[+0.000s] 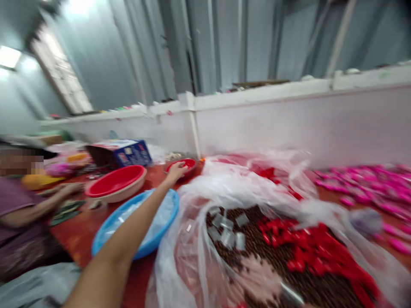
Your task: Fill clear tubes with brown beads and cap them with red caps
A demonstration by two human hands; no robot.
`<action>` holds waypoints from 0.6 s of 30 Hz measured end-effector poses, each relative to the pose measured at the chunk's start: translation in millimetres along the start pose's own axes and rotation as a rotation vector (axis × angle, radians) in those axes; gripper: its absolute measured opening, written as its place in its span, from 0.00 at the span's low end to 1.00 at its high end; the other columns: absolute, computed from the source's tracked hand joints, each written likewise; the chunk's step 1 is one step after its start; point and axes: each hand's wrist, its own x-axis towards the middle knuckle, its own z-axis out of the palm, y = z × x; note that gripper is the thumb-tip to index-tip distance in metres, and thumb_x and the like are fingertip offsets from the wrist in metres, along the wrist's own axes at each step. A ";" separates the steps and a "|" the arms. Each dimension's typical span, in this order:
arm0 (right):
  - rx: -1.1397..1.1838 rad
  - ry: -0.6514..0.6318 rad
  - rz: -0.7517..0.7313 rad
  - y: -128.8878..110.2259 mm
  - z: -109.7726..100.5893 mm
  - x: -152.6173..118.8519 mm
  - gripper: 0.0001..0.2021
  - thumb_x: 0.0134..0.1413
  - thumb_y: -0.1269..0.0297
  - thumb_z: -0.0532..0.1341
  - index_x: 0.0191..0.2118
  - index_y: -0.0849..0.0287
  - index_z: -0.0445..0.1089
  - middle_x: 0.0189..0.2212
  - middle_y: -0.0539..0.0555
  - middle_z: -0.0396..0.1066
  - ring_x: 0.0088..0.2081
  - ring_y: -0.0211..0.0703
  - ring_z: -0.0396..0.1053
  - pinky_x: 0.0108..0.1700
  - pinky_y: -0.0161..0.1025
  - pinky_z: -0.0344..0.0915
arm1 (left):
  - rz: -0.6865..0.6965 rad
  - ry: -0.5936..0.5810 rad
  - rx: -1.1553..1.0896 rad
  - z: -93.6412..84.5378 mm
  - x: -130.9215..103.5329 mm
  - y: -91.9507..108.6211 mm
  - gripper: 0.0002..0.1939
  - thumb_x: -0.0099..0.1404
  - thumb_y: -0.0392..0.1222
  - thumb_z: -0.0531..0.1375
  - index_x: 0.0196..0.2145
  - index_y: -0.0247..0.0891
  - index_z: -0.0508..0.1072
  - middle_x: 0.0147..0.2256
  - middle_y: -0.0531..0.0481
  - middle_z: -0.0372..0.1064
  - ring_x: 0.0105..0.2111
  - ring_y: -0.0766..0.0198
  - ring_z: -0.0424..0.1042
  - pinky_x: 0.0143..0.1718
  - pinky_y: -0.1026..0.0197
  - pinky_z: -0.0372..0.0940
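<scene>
My left arm stretches across from the lower left, and my left hand [178,168] is at the small red bowl [190,167] near the wall. Its fingers are small and blurred, so their grip cannot be made out. My right hand does not show. Nearer to me, a large clear plastic bag [192,214] lies open around many small dark brown pieces [272,252]. On these lie red pieces [311,248], clear plastic pieces [227,233] and pale pink pieces [257,276]. A shiny object [291,294] is at the bottom edge.
Under my left forearm is a blue basin [171,214] with clear plastic items. Beyond it stand a red basin [115,182] and a blue box [133,154]. Bright pink items [369,186] lie at right. A person [22,209] sits at left, an arm on the red table [72,235].
</scene>
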 end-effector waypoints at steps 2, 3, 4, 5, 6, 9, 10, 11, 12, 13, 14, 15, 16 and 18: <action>-0.054 -0.002 0.028 9.6 -36.7 -32.7 0.17 0.38 0.61 0.59 0.37 0.31 0.71 0.37 0.47 0.73 0.44 0.54 0.69 0.39 0.50 0.71 | 0.018 -0.206 -0.013 32.2 -32.8 -14.9 0.15 0.53 0.43 0.62 0.38 0.33 0.72 0.34 0.50 0.71 0.33 0.63 0.68 0.32 0.63 0.65; -0.083 -0.069 -0.017 9.7 -49.5 -40.8 0.19 0.38 0.65 0.57 0.38 0.37 0.72 0.38 0.48 0.72 0.45 0.53 0.69 0.46 0.50 0.67 | 0.031 -0.311 -0.011 46.6 -50.3 -22.6 0.15 0.50 0.44 0.63 0.35 0.34 0.73 0.32 0.50 0.71 0.32 0.62 0.68 0.32 0.63 0.65; -0.134 -0.063 -0.042 8.1 -58.9 -42.6 0.20 0.39 0.69 0.55 0.40 0.42 0.72 0.39 0.49 0.72 0.45 0.51 0.68 0.49 0.50 0.64 | 0.111 -0.451 0.021 59.0 -68.5 -29.9 0.14 0.49 0.46 0.63 0.33 0.35 0.74 0.31 0.50 0.72 0.33 0.61 0.68 0.34 0.62 0.64; -0.199 -0.033 -0.058 6.0 -65.4 -38.8 0.20 0.41 0.71 0.53 0.41 0.46 0.71 0.40 0.50 0.71 0.45 0.49 0.67 0.49 0.49 0.63 | 0.198 -0.574 0.045 69.7 -87.5 -36.2 0.13 0.49 0.47 0.62 0.32 0.37 0.74 0.32 0.50 0.72 0.34 0.59 0.68 0.36 0.61 0.64; -0.271 0.014 -0.088 3.8 -69.7 -30.9 0.19 0.43 0.72 0.52 0.41 0.50 0.71 0.40 0.52 0.71 0.44 0.48 0.67 0.49 0.48 0.63 | 0.274 -0.669 0.070 78.8 -107.3 -41.3 0.12 0.51 0.48 0.61 0.32 0.39 0.75 0.32 0.50 0.72 0.35 0.59 0.68 0.37 0.61 0.63; -0.576 0.067 -0.222 -1.3 -73.4 1.5 0.16 0.48 0.74 0.50 0.41 0.55 0.70 0.38 0.54 0.70 0.42 0.46 0.66 0.45 0.44 0.63 | 0.432 -0.912 0.156 103.2 -167.4 -47.9 0.11 0.58 0.47 0.56 0.35 0.41 0.75 0.34 0.49 0.71 0.36 0.60 0.68 0.39 0.61 0.61; -0.688 0.065 -0.268 -2.7 -72.1 11.2 0.16 0.50 0.74 0.50 0.42 0.55 0.69 0.38 0.54 0.70 0.41 0.46 0.65 0.44 0.43 0.63 | 0.467 -0.964 0.176 112.1 -185.7 -47.6 0.11 0.59 0.46 0.55 0.35 0.42 0.75 0.34 0.49 0.71 0.36 0.60 0.68 0.39 0.61 0.61; -0.740 0.054 -0.293 -3.9 -69.9 19.3 0.16 0.50 0.74 0.51 0.42 0.56 0.69 0.37 0.54 0.70 0.41 0.46 0.65 0.43 0.43 0.62 | 0.485 -0.993 0.192 121.8 -202.4 -46.5 0.11 0.60 0.45 0.55 0.36 0.41 0.75 0.33 0.49 0.70 0.35 0.61 0.68 0.38 0.62 0.60; -0.778 0.035 -0.314 -5.0 -67.0 25.8 0.16 0.51 0.75 0.51 0.42 0.56 0.69 0.37 0.55 0.69 0.41 0.46 0.64 0.43 0.42 0.61 | 0.499 -1.002 0.191 132.1 -217.2 -45.0 0.12 0.61 0.45 0.54 0.36 0.41 0.75 0.34 0.48 0.70 0.35 0.61 0.68 0.38 0.62 0.60; -0.802 0.007 -0.335 -6.0 -63.8 30.8 0.16 0.51 0.76 0.52 0.42 0.56 0.70 0.37 0.55 0.69 0.41 0.46 0.63 0.43 0.42 0.61 | 0.507 -0.997 0.181 142.9 -230.2 -43.1 0.13 0.62 0.45 0.53 0.37 0.41 0.75 0.34 0.48 0.69 0.35 0.61 0.68 0.38 0.62 0.60; -0.819 -0.028 -0.357 -6.8 -60.5 34.6 0.17 0.51 0.77 0.52 0.42 0.55 0.71 0.37 0.55 0.69 0.42 0.47 0.62 0.44 0.42 0.60 | 0.517 -0.991 0.165 153.8 -241.4 -41.1 0.13 0.62 0.45 0.52 0.37 0.40 0.75 0.35 0.47 0.69 0.36 0.61 0.67 0.39 0.62 0.60; -0.841 -0.066 -0.381 -7.5 -57.6 37.3 0.17 0.50 0.77 0.53 0.42 0.54 0.71 0.39 0.55 0.69 0.43 0.47 0.62 0.45 0.42 0.58 | 0.528 -0.986 0.140 164.6 -251.0 -39.1 0.13 0.63 0.45 0.52 0.38 0.41 0.74 0.36 0.47 0.69 0.38 0.61 0.67 0.41 0.61 0.59; -0.862 -0.104 -0.405 -8.1 -55.3 39.2 0.18 0.51 0.77 0.53 0.43 0.52 0.71 0.40 0.55 0.69 0.45 0.48 0.60 0.46 0.43 0.57 | 0.547 -0.983 0.118 175.2 -259.1 -37.2 0.14 0.63 0.44 0.52 0.40 0.41 0.74 0.38 0.46 0.69 0.40 0.60 0.66 0.43 0.61 0.58; -0.899 -0.170 -0.444 -8.8 -53.0 41.3 0.17 0.51 0.77 0.54 0.43 0.50 0.71 0.44 0.55 0.67 0.50 0.50 0.57 0.49 0.45 0.54 | 0.576 -0.963 0.104 195.5 -271.3 -34.1 0.14 0.63 0.42 0.52 0.43 0.42 0.72 0.42 0.46 0.68 0.44 0.59 0.64 0.47 0.59 0.56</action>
